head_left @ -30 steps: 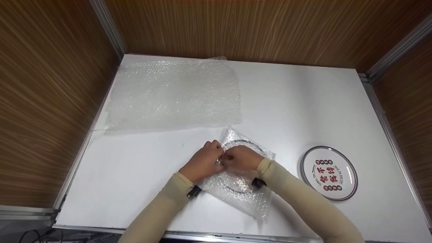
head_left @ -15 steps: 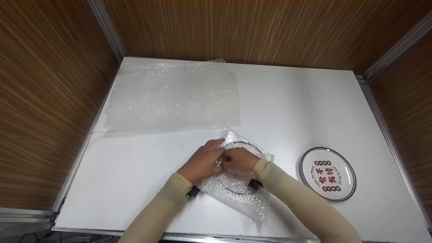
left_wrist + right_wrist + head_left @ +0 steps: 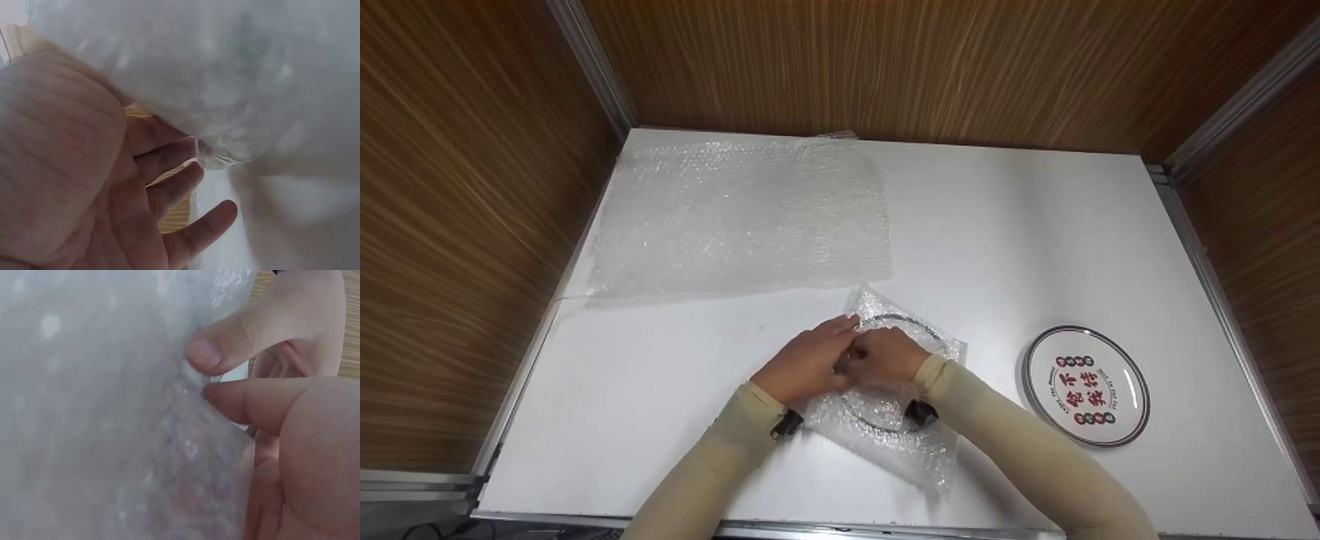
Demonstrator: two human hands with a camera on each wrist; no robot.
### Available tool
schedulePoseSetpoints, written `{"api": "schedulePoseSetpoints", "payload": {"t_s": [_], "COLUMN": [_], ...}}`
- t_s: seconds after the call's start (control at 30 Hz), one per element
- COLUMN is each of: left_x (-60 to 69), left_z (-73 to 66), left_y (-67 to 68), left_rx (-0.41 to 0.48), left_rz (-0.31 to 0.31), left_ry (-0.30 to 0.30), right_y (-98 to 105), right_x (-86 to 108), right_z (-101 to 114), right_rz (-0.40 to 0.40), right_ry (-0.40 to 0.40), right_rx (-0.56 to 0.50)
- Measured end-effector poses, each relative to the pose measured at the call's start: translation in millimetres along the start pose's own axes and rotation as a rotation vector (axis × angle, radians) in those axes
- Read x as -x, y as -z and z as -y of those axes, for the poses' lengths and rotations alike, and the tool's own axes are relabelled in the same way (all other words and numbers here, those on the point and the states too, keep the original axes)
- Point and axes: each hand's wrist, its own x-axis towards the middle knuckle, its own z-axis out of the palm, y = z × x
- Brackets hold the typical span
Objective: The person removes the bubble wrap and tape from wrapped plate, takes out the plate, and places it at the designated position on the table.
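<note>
In the head view a plate with a dark rim (image 3: 911, 320) lies inside a bubble wrap packet (image 3: 911, 452) near the table's front edge. My left hand (image 3: 808, 361) is at the packet's left edge; its thumb (image 3: 211, 351) and fingers hold the film. Its other fingers (image 3: 205, 228) stretch out loosely behind the wrap. My right hand (image 3: 887, 358) meets it there, pinching the same edge with its thumb (image 3: 236, 399) and curled fingers. The exact fold between the hands is hidden from above.
A large flat sheet of bubble wrap (image 3: 742, 217) covers the table's back left. To the right lies a second plate (image 3: 1086, 385) with red characters and a dark rim. Wood-grain panels (image 3: 885, 67) enclose the white table (image 3: 1020, 225) at the back and sides.
My left fingers have straightened somewhat along the packet's edge. The right hand has shifted slightly left, still pinching the wrap. The packet and loose plate appear in nearly the same places.
</note>
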Motion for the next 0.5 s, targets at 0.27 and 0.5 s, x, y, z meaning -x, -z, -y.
{"api": "schedulePoseSetpoints", "payload": {"t_s": [0.27,0.5], "left_x": [-2.4,-4.5], "left_z": [-2.0,-3.2], "left_y": [-4.8,-6.2], "left_rx": [-0.026,-0.075], "left_rz": [0.001,-0.034], "left_ry": [0.037,0.024], "right_y": [-0.5,3.3], "right_x": [-1.3,-1.6], "right_z": [0.1,-1.9], "right_rz": [0.042,0.099], "right_ry": [-0.030,-0.017], "right_rx": [-0.019,-0.049]}}
